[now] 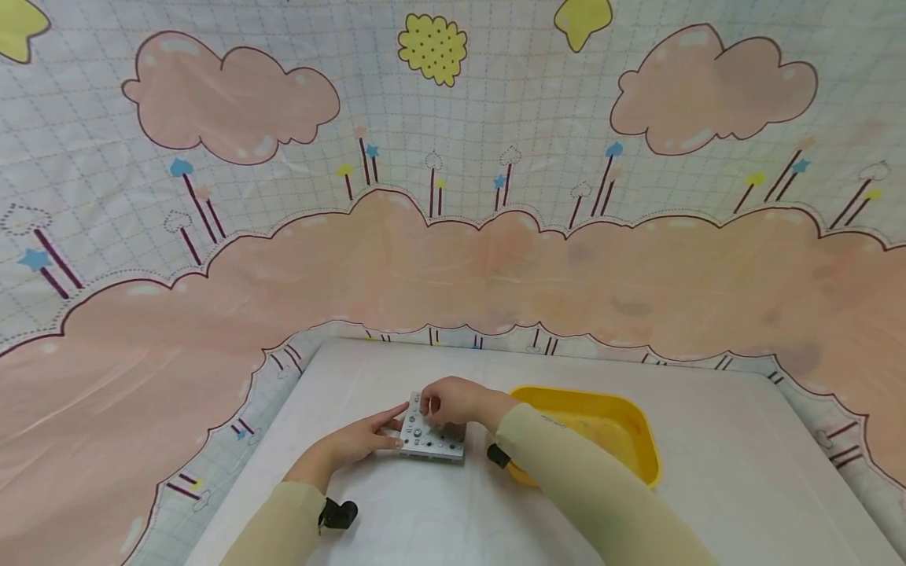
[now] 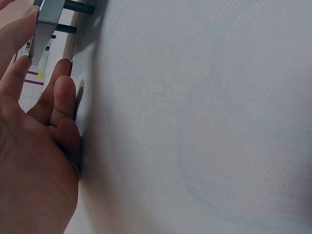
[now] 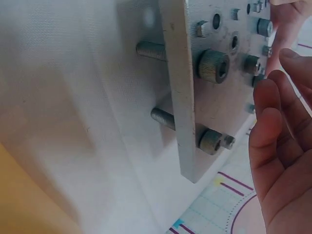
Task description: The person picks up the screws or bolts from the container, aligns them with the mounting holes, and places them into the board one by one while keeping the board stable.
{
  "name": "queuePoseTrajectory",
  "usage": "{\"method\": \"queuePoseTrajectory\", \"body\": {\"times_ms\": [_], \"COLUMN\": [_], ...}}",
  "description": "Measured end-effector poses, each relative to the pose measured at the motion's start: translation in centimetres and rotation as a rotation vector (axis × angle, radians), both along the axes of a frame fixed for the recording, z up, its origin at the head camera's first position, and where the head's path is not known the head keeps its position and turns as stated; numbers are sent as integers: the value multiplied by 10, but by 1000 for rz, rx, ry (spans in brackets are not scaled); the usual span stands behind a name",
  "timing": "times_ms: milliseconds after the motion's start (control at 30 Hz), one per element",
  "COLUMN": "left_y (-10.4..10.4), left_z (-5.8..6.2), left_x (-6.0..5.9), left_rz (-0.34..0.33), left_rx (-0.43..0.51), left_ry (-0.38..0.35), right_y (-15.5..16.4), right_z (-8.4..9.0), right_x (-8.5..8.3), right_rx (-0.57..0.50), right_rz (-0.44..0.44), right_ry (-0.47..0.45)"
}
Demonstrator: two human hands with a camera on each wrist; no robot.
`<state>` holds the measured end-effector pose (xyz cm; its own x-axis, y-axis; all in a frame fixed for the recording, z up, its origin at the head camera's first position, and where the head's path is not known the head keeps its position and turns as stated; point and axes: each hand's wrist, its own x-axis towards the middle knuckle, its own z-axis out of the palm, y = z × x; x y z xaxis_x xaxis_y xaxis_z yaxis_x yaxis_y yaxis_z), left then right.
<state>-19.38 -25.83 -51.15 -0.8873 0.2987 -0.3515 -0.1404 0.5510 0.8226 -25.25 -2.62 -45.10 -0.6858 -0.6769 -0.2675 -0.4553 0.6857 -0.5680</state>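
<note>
A silver metal plate (image 1: 433, 450), studded with several socket-head bolts and holes, stands a little above the white table on bolt shanks. My left hand (image 1: 357, 442) grips it at its left edge, thumb at the near corner and index finger along the side. Over the far right part of the plate is my right hand (image 1: 453, 401), its fingers curled down among the bolt heads. In the right wrist view its fingertips (image 3: 267, 90) are right beside a bolt head (image 3: 252, 64); I cannot tell if they pinch one. Two thick bolts (image 3: 214, 66) sit at the plate's near side.
A yellow tray (image 1: 654, 464) stands right of the plate, partly under the right forearm. White cloth covers the table (image 1: 743, 472). Behind rises a printed curtain (image 1: 495, 275) with clouds. Black wrist cameras (image 1: 338, 515) are strapped on both wrists.
</note>
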Motion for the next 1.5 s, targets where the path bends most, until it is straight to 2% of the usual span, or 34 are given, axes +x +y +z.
{"method": "queuePoseTrajectory", "body": {"times_ms": [367,667,867,1067,1167,1367,1500], "left_y": [2,2,1,1,1,1,1], "left_z": [1,2,0,0,-1,-1,-2], "left_x": [0,2,2,1,1,0,-1], "left_rz": [23,21,20,21,24,21,21], "left_rx": [-12,11,-4,-1,4,4,3], "left_ry": [-6,-14,6,13,12,12,5], "right_y": [17,53,88,126,145,175,184], "right_z": [12,20,17,9,3,-6,-11], "right_x": [0,-4,-9,-8,-7,-6,-6], "right_rx": [-34,-86,-102,-95,-103,-82,-51], "right_rz": [46,32,-22,-115,-111,-68,-71], "right_ry": [43,62,93,18,33,146,160]}}
